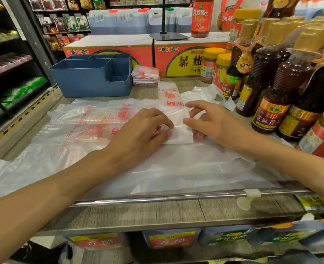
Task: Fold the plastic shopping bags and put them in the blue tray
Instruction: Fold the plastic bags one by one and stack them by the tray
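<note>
A: Plastic shopping bag (178, 128), folded strip, lies on the surface (176, 212) atop loose flat bags (77, 126), well short of the blue tray (88, 82). Handling props?

B: Judged: thin film, v. light, limp, slick. Won't hold a crease unless pressed; springs open if let go. Layers underneath may slide w/ it.

A: Grip pts?

B: Take at the folded edges, flat pressure, no pinching mid-panel.

A: Left hand (144, 128)?

B: Fingers curled down, tips pressing the strip's left edge. Not closed around anything.

A: Right hand (210, 121)?

B: Spread, part open. Thumb on the strip's right edge, index reaching to its upper part. Touching, not gripping.

A: Done stock?

B: Folded bag stack (145, 76) sits beside tray's right wall, not inside. Tray compartments look empty from here.
</note>
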